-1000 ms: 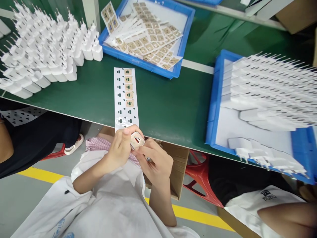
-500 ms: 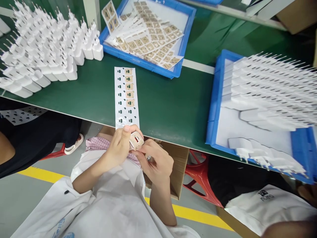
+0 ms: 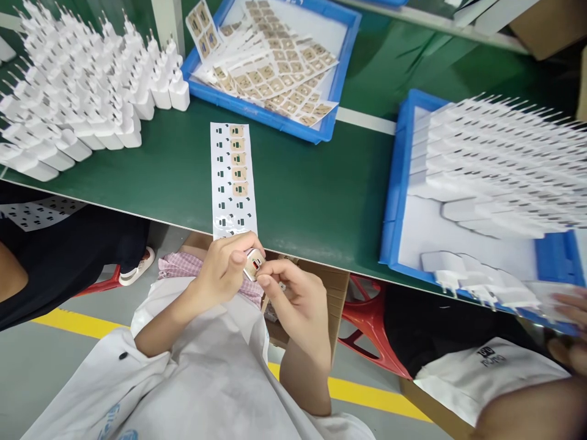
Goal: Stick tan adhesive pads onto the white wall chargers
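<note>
My left hand (image 3: 220,269) is closed around a small white charger (image 3: 254,265), whose beige port face with a red port points up toward the camera. The fingertips of my right hand (image 3: 296,299) are pressed together at the right edge of that face; whether anything is between them is too small to tell. Just beyond my hands, a white label sheet (image 3: 225,183) lies on the green table, with several beige stickers in the upper part of its right column. The sheet's near end is hidden behind my left hand.
Many white chargers (image 3: 92,98) stand at the left. A blue tray (image 3: 257,110) holds sticker sheets. Another blue tray (image 3: 392,201) at the right holds rows of chargers; a person's hand (image 3: 573,305) touches one at its near corner. An open cardboard box (image 3: 328,287) sits below the table edge.
My right fingertips have moved up onto the charger's face, and the charger has tilted slightly. At the right, another person's hand has come in to the near chargers.
</note>
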Available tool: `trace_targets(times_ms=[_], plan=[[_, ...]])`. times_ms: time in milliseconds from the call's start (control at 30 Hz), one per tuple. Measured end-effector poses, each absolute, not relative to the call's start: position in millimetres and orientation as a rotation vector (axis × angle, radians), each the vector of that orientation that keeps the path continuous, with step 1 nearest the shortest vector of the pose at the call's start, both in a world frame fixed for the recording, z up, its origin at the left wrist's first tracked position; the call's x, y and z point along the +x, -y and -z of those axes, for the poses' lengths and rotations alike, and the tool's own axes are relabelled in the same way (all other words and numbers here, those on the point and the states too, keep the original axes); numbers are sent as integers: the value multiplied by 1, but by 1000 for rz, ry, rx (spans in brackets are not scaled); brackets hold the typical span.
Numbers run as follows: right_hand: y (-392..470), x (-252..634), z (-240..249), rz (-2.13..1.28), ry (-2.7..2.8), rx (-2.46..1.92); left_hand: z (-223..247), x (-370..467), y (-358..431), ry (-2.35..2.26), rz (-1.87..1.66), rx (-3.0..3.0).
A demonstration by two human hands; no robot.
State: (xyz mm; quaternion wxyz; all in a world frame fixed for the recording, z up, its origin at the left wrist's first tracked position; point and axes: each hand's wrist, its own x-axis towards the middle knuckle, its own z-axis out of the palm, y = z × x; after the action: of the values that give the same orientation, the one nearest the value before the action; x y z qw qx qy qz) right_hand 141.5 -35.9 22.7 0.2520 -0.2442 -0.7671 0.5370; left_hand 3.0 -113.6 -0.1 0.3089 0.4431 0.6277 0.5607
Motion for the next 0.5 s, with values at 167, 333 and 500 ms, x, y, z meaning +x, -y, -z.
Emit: trace_targets(times_ms=[167,333,500], plan=[[29,139,-10,-2008,1578,-801,10,3,108,-1525,-1518,1382],[14,170,16,-1725,1337,-924,20,13,103,-1459,-1507,1386],[-20,252,57,-1732,1990,-1382,23,14,99,-1358,-1625,1271]])
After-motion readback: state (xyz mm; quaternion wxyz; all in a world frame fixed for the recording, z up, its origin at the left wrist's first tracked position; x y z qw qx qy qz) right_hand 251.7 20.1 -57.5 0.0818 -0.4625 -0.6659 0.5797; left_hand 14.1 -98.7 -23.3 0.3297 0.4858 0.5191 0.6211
